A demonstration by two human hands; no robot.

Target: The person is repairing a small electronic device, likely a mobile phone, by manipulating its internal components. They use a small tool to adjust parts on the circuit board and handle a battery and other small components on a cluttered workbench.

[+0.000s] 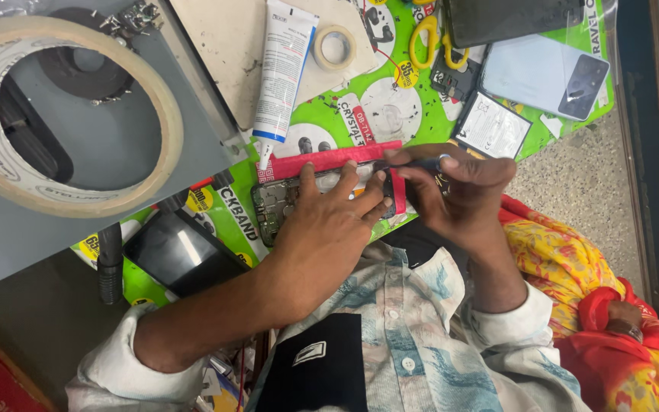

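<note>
My left hand (329, 221) lies flat on an opened phone body (272, 204), pinning it down on a red strip (322, 162) over a green printed mat (390, 107). Its fingers spread over the phone's inner parts. My right hand (459, 191) is closed around a thin dark tool (413, 163), whose tip points left at the phone's right end, close to my left fingertips. Most of the phone is hidden under my hands.
A large roll of tape (62, 114) sits on a grey box at left. A white glue tube (284, 65), a small tape roll (335, 47), yellow scissors (429, 38), a battery (492, 126), a pale phone back (547, 76) and a dark screen (181, 252) lie around. A person in red and yellow cloth (596, 305) sits at right.
</note>
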